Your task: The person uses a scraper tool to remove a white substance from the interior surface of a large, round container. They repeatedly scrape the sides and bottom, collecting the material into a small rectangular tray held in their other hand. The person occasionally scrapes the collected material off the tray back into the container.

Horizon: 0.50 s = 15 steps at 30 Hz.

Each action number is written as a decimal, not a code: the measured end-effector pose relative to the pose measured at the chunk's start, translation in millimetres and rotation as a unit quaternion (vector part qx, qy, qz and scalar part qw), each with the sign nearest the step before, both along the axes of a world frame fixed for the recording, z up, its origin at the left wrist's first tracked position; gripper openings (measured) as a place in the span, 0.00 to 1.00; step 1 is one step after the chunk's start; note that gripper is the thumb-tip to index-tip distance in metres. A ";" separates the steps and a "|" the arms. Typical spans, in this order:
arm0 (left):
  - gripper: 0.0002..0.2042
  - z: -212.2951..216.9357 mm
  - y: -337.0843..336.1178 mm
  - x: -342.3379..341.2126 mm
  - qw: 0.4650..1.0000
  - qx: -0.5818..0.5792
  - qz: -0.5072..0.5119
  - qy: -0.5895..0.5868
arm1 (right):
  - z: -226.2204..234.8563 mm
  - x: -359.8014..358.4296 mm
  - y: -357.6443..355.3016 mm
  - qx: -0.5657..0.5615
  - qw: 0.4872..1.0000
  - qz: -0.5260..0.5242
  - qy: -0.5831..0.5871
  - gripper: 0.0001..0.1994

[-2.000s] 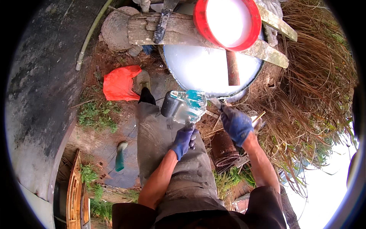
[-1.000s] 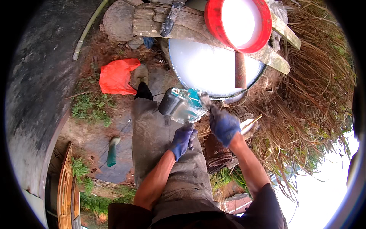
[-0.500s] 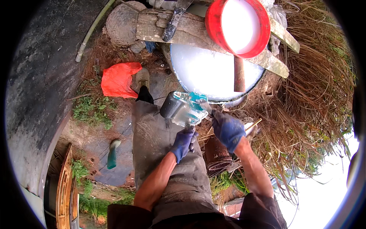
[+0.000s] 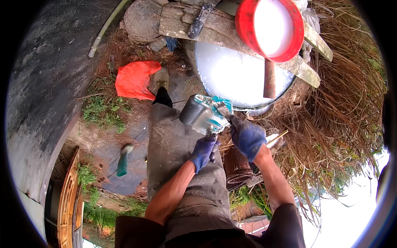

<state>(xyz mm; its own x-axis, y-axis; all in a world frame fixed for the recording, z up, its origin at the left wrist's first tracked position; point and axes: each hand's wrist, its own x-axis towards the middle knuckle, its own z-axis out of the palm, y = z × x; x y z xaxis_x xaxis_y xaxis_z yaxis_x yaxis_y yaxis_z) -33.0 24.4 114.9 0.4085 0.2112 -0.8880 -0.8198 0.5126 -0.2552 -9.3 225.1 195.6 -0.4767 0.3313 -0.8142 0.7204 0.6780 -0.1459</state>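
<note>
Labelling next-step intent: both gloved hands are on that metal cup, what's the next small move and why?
Probably tip the metal cup further toward the big white-filled tub. The left hand grips its handle, the right hand steadies the rim, and the cup already lies tilted beside the tub's edge.

A red bucket [image 4: 271,29] sits on planks [image 4: 231,39] over a white tub [image 4: 235,78]; an orange bag [image 4: 134,80] lies on the ground.

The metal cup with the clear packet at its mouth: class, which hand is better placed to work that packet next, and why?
Right, probably. The right hand already pinches the clear packet at its edge, while the left hand is taken up gripping the handle of the metal cup.
</note>
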 end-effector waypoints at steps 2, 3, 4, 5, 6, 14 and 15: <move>0.21 1.1 5.6 -1.8 0.999 -0.002 0.022 -0.040 | -15.6 -1.6 17.1 0.006 0.998 -0.030 0.055 0.14; 0.20 3.4 7.9 -1.2 0.997 -0.004 0.034 -0.062 | -18.4 -3.1 21.2 0.052 0.997 -0.028 0.042 0.14; 0.21 3.6 8.0 3.2 0.999 -0.001 0.022 -0.040 | -8.3 1.6 21.7 0.046 0.998 -0.042 0.020 0.13; 0.21 0.8 8.8 -1.3 0.999 0.003 0.014 -0.028 | 5.0 0.5 21.1 0.041 0.998 -0.055 0.002 0.13; 0.21 1.0 2.0 -5.5 1.000 -0.001 0.003 -0.020 | 15.6 9.8 13.1 0.026 0.996 -0.073 0.040 0.13; 0.23 12.5 8.7 -6.4 0.998 -0.005 -0.053 0.022 | -10.6 15.3 11.3 0.021 0.998 -0.067 -0.004 0.16; 0.23 15.4 13.3 -7.0 0.998 0.002 -0.059 0.024 | -33.0 33.2 22.3 0.053 0.996 -0.059 -0.031 0.17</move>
<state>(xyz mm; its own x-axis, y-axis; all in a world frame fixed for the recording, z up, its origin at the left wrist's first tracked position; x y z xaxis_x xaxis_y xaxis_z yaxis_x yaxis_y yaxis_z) -40.0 37.7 130.2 0.3873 0.1682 -0.9065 -0.7651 0.6072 -0.2143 23.9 247.5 162.6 -0.3795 0.4671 -0.7986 0.8009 0.5981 -0.0307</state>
